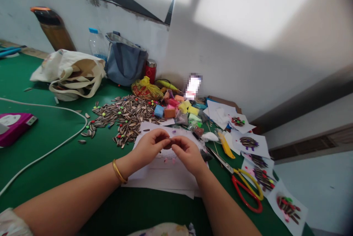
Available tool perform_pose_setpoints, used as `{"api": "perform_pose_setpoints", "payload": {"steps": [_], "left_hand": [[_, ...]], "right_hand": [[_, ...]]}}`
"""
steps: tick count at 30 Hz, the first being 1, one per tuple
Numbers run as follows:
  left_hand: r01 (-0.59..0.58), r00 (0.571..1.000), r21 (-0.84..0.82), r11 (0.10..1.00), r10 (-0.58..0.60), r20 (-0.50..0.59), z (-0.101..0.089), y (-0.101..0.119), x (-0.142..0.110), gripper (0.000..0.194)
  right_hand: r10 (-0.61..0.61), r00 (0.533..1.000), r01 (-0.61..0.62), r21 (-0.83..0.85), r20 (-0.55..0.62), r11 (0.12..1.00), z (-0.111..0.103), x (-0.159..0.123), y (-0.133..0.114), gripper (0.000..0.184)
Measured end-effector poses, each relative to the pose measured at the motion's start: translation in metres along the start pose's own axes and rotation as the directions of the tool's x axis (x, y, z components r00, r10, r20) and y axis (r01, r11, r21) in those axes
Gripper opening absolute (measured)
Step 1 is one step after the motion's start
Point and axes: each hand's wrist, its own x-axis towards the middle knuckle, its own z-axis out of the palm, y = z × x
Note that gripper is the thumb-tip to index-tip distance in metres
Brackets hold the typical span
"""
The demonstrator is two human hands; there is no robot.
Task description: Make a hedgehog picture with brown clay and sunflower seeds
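Over white paper (162, 179) in the middle of the table, my left hand (154, 142) and my right hand (187, 151) meet at the fingertips. Both are closed in a pinch on a small brown lump (167, 144), which looks like modelling clay; my fingers partly hide it. Small pink bits (169, 161) show on the sheet below. To the left lies a spread pile of striped sunflower seeds (132, 112) with coloured beads among them. Soft clay blocks in several colours (193, 110) lie behind my hands.
Red-and-yellow scissors (234, 171) lie open to the right, beside papers with seed figures (249, 142). A lit phone (193, 85) leans at the wall. Bags (125, 61) and a red flask (150, 71) stand behind. A white cable (63, 138) and magenta box (13, 127) are left.
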Motion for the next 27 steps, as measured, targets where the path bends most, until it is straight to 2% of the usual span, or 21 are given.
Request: {"api": "perform_pose_setpoints", "payload": {"steps": [2, 3, 8, 11, 13, 15, 17, 20, 23, 25, 27], "left_hand": [[-0.022, 0.999, -0.003, 1.0, 0.022, -0.031, 0.001, -0.001, 0.0, 0.028], [-0.042, 0.999, 0.015, 0.999, 0.042, -0.029, 0.001, -0.001, 0.0, 0.029], [-0.126, 0.992, 0.173, 0.977, 0.12, 0.045, 0.001, 0.003, -0.002, 0.027], [-0.063, 0.996, 0.155, 0.986, 0.054, 0.064, -0.001, 0.005, -0.001, 0.022], [-0.015, 0.998, 0.115, 0.993, 0.008, 0.058, -0.002, 0.004, -0.001, 0.018], [-0.019, 0.999, 0.089, 0.996, 0.016, 0.03, -0.001, 0.002, -0.001, 0.018], [-0.061, 0.998, 0.123, 0.99, 0.062, -0.003, 0.0, 0.0, -0.001, 0.016], [-0.124, 0.991, 0.235, 0.964, 0.132, -0.02, 0.003, -0.005, -0.002, 0.02], [-0.172, 0.985, 0.248, 0.954, 0.166, 0.044, 0.001, -0.005, -0.002, 0.041], [-0.209, 0.978, 0.324, 0.923, 0.187, 0.098, -0.003, -0.002, -0.002, 0.037], [-0.23, 0.973, 0.448, 0.864, 0.198, 0.116, -0.006, 0.003, -0.001, 0.022]], "right_hand": [[-0.018, 1.0, 0.018, 0.067, 0.005, 0.998, -0.002, 0.001, 0.001, 0.024], [-0.03, 0.999, 0.031, 0.048, -0.013, 0.998, -0.003, 0.001, 0.001, 0.024], [-0.194, 0.975, 0.158, -0.277, -0.107, 0.948, -0.002, -0.001, -0.002, 0.015], [-0.254, 0.961, 0.206, -0.335, -0.108, 0.92, 0.0, -0.004, -0.002, 0.017], [-0.228, 0.965, 0.183, -0.289, -0.132, 0.94, 0.0, -0.004, 0.0, 0.026], [-0.175, 0.975, 0.145, -0.21, -0.134, 0.967, -0.001, -0.004, 0.002, 0.029], [-0.133, 0.989, 0.121, -0.17, -0.065, 0.978, -0.003, -0.003, 0.003, 0.023], [-0.083, 0.996, 0.084, -0.216, 0.01, 0.973, -0.005, -0.001, 0.003, 0.02], [-0.065, 0.997, 0.051, -0.291, -0.04, 0.955, -0.005, 0.0, 0.0, 0.015], [-0.087, 0.996, 0.072, -0.319, -0.032, 0.945, -0.004, -0.001, -0.001, 0.013], [-0.105, 0.994, 0.106, -0.29, 0.018, 0.951, -0.004, -0.001, -0.002, 0.015]]}}
